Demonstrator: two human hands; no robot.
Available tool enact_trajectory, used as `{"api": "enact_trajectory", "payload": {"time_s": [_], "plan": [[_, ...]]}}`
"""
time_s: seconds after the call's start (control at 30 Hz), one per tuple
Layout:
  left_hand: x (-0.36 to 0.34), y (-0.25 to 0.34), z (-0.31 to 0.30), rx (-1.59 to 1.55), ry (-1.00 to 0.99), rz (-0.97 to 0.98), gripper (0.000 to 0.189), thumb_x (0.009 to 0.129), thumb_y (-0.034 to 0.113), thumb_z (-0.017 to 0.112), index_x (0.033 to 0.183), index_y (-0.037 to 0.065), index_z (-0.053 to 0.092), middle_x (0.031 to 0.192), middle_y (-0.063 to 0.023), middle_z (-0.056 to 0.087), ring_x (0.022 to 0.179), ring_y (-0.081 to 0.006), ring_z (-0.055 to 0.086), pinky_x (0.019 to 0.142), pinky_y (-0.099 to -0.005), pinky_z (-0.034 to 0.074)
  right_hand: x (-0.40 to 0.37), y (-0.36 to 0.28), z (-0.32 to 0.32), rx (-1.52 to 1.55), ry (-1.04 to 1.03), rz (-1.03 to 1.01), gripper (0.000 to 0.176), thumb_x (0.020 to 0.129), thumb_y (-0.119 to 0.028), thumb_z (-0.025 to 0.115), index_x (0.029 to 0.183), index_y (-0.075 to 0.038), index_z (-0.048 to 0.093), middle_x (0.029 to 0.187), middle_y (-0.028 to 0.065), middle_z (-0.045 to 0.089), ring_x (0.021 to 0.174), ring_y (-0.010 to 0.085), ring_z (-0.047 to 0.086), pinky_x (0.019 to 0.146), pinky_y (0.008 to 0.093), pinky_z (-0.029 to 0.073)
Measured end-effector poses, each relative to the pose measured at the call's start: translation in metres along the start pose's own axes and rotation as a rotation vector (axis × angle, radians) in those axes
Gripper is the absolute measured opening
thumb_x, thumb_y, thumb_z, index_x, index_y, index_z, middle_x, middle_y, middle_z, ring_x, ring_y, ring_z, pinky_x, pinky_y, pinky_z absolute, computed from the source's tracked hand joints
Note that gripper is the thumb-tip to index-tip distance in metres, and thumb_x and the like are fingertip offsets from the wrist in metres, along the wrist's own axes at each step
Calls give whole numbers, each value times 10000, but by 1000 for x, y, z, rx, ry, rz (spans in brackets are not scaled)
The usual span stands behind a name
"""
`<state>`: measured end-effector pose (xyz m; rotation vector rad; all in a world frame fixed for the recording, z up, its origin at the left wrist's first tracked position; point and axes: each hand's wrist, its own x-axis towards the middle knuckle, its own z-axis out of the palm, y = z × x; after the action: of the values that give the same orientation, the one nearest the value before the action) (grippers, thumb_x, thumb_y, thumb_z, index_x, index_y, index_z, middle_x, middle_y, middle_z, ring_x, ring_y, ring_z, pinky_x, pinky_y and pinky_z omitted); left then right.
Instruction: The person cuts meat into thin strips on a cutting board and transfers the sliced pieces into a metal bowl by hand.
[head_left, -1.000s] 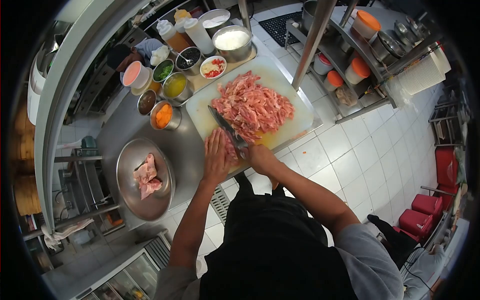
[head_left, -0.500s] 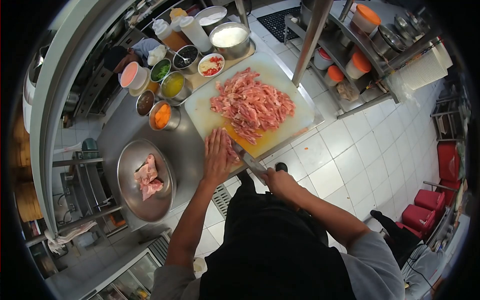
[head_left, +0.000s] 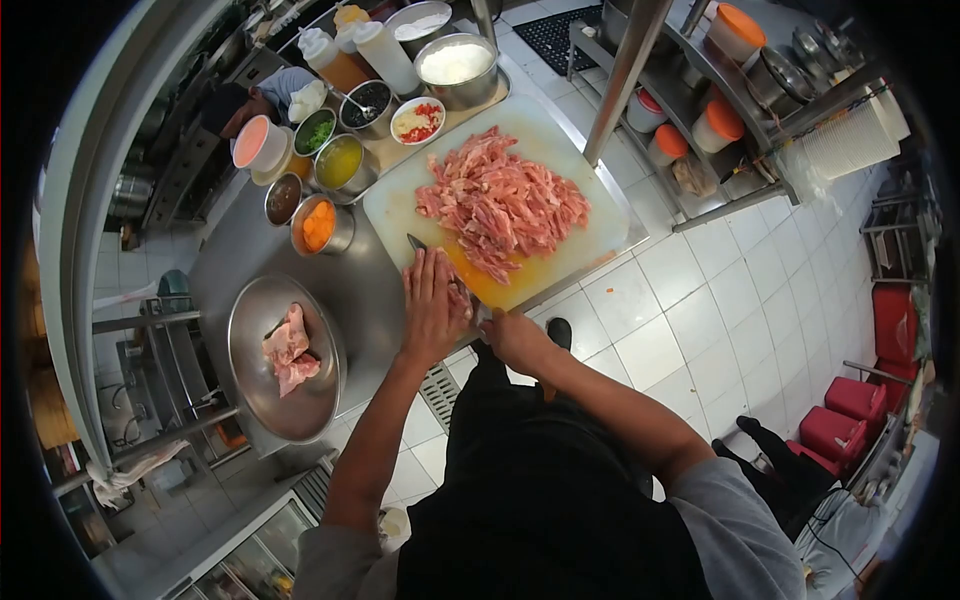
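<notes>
My left hand (head_left: 428, 312) lies flat, fingers stretched out, over a piece of raw meat (head_left: 461, 298) at the near left edge of the white cutting board (head_left: 393, 208). My right hand (head_left: 517, 341) is closed around the handle of a knife beside it. The knife's tip (head_left: 415, 242) shows past my left fingertips; most of the blade is hidden by my left hand and the meat. A heap of sliced raw meat (head_left: 505, 200) covers the board's middle. Two larger pieces of raw meat (head_left: 287, 338) lie in a metal bowl (head_left: 250, 400) at left.
Along the board's far left side stand cups of chopped greens (head_left: 316, 130), yellow liquid (head_left: 343, 166), orange pieces (head_left: 318, 228) and red-and-pale chopped bits (head_left: 417, 122). Squeeze bottles (head_left: 386, 58) stand behind. A metal post (head_left: 625, 85) rises at the board's right. Another person (head_left: 285, 88) is beyond the counter.
My right hand with the knife has moved left, toward my left hand. The blade's tip now emerges beyond my left fingertips. My left hand stays on the meat.
</notes>
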<state>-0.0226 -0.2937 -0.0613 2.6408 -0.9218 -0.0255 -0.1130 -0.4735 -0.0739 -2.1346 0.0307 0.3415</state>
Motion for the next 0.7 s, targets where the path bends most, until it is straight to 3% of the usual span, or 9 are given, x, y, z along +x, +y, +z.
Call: {"api": "enact_trajectory", "payload": {"time_s": [0.23, 0.7], "plan": [[0, 7, -3, 41, -19, -28, 763, 1049, 442, 432, 1582, -55, 204, 1649, -257, 203, 1541, -442, 158, 1235, -608, 107, -66, 12, -16, -53, -183, 141, 392, 1055, -319, 490, 1049, 67, 559, 755, 322, 660, 744, 512, 665, 697, 593, 527], [-1, 9, -5, 89, -49, -41, 809, 1048, 487, 416, 1577, -77, 180, 1638, -293, 186, 1541, -464, 129, 1238, -610, 91, -48, 5, -12, -106, -168, 86, 365, 1049, -296, 498, 1012, 60, 567, 758, 308, 670, 744, 501, 676, 693, 585, 546]]}}
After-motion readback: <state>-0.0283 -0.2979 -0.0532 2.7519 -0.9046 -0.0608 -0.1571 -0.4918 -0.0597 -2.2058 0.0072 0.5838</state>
